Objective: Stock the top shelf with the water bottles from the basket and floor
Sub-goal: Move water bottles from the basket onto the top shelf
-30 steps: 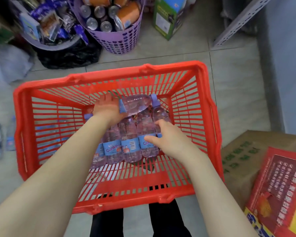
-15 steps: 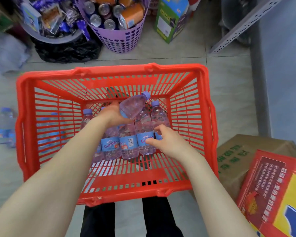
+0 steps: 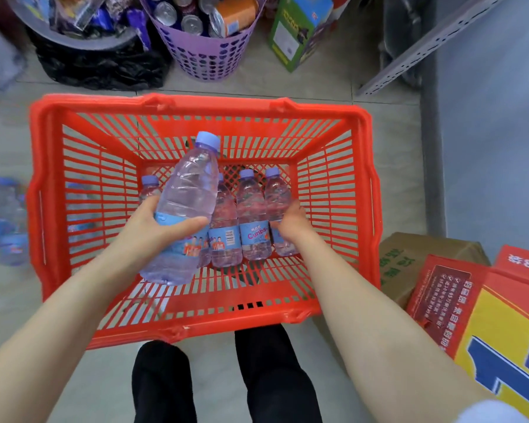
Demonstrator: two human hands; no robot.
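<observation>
Above pale tiled floor (image 3: pixel 379 148), my left hand (image 3: pixel 153 230) now grips a clear plastic water bottle (image 3: pixel 190 193) lifted from the red slatted plastic basket (image 3: pixel 196 106), shelf-ready, while my right hand (image 3: pixel 289 222) covers the rightmost bottle (image 3: pixel 277 190) inside, grip unclear.

A single wide-angle view from the person's head looks almost straight down at the red basket (image 3: pixel 202 106) on the tiled floor (image 3: pixel 391 178), close enough that the basket fills the middle. The left forearm (image 3: pixel 74 315) and the right forearm (image 3: pixel 364 315) enter from the bottom corners.
</observation>
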